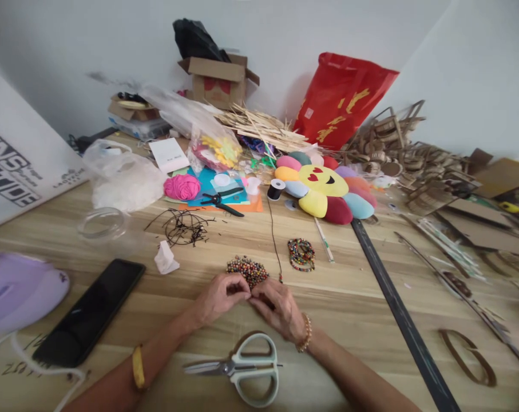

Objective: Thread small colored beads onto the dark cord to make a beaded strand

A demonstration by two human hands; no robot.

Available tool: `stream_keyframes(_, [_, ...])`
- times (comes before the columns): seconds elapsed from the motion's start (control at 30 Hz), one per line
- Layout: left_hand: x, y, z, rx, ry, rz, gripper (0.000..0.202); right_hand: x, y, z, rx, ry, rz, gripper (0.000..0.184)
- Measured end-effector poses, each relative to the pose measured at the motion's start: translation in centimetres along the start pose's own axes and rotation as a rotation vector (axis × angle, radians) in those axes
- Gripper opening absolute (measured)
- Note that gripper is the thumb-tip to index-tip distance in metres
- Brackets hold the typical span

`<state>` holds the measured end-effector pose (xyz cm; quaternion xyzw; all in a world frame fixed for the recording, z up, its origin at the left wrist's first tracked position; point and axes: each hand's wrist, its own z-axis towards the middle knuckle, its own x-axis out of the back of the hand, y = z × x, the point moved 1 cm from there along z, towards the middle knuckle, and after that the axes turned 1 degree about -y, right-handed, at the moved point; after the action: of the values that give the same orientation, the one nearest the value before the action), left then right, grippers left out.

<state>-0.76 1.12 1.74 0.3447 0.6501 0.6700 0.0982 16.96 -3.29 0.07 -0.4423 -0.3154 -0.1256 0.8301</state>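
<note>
My left hand [222, 298] and my right hand [280, 306] meet at the fingertips, thumbs and forefingers pinched together. Whatever lies between them is too small to make out. Just beyond the fingers is a pile of small multicoloured beads [248, 269], partly covered by the hands. From a spool of black cord [276, 189] a dark cord [274, 237] runs toward me, with a few beads at its end beside my right hand. A coiled strand of beads [301, 254] lies to the right. Below the hands rest scissors with pale handles [242, 369], blades pointing left.
On the left are a phone [91, 312], a clear jar [102, 226] and a purple appliance [21, 292]. Black cord scraps [184, 227] and pliers [222, 201] lie farther back. A flower cushion [323, 186] and a long dark strip [399, 303] are on the right.
</note>
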Motion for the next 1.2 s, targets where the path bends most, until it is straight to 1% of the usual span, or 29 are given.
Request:
stream_keyframes(0.17, [0.0, 0.0, 0.0, -0.069, 0.014, 0.085, 0.013, 0.0, 0.0, 0.0, -0.02, 0.038, 0.056, 0.011])
stream_keyframes(0.33, [0.0, -0.2, 0.1, -0.065, 0.013, 0.121, 0.013, 0.0, 0.2, -0.2, -0.03, 0.042, 0.092, 0.013])
stream_keyframes(0.47, [-0.1, -0.5, 0.1, -0.074, 0.069, 0.175, 0.014, 0.3, 0.4, -0.2, -0.084, 0.08, 0.092, 0.013])
stream_keyframes(0.53, [-0.2, -0.8, 0.1, -0.092, 0.079, 0.218, 0.013, 0.5, 0.4, -0.1, -0.112, 0.1, 0.108, 0.012])
stream_keyframes(0.73, [-0.7, -1.0, 0.0, -0.143, 0.027, 0.37, 0.012, 0.9, 0.3, 0.1, -0.175, 0.131, 0.147, 0.014])
stream_keyframes(0.83, [-0.9, -0.9, -0.1, -0.156, 0.017, 0.399, 0.013, 1.0, 0.4, 0.2, -0.229, 0.142, 0.177, 0.015])
stream_keyframes(0.97, [-0.8, -0.9, -0.1, -0.145, 0.019, 0.414, 0.012, 1.2, 0.6, 0.2, -0.345, 0.149, 0.267, 0.018])
stream_keyframes(1.07, [-0.8, -1.0, 0.0, -0.146, 0.027, 0.411, 0.011, 1.2, 0.9, 0.1, -0.427, 0.152, 0.354, 0.022])
stream_keyframes(1.2, [-0.9, -1.4, 0.0, -0.144, 0.059, 0.435, 0.01, 1.2, 1.5, 0.0, -0.515, 0.191, 0.523, 0.029])
